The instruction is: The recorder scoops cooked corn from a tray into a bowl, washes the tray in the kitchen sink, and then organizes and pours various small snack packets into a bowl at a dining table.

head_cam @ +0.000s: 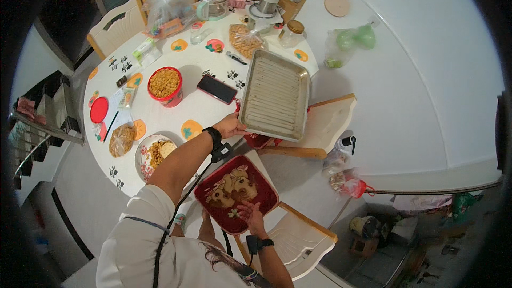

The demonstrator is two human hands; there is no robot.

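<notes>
My left hand [232, 126] grips the near left corner of a rectangular metal tray [276, 94] with a ribbed bottom. The tray has nothing in it and overlaps the table edge and a chair; I cannot tell whether it rests on either. My right hand [252, 215], fingers apart and holding nothing, is over a dark red seat cushion [218, 186] with a puppy picture. Whether it touches the cushion is unclear. Left of the tray lies a phone [217, 89], dark screen up. A red tub [165, 88] full of small golden pieces stands farther left.
On the round table [192, 114] are a patterned bowl [141, 153] with golden bits, a bagged snack [122, 140], a red lid [99, 109], a glass kettle [215, 2] and a lidded jar [292, 34]. Wooden chairs [332, 122] stand close by. Bags [348, 178] lie by the wall.
</notes>
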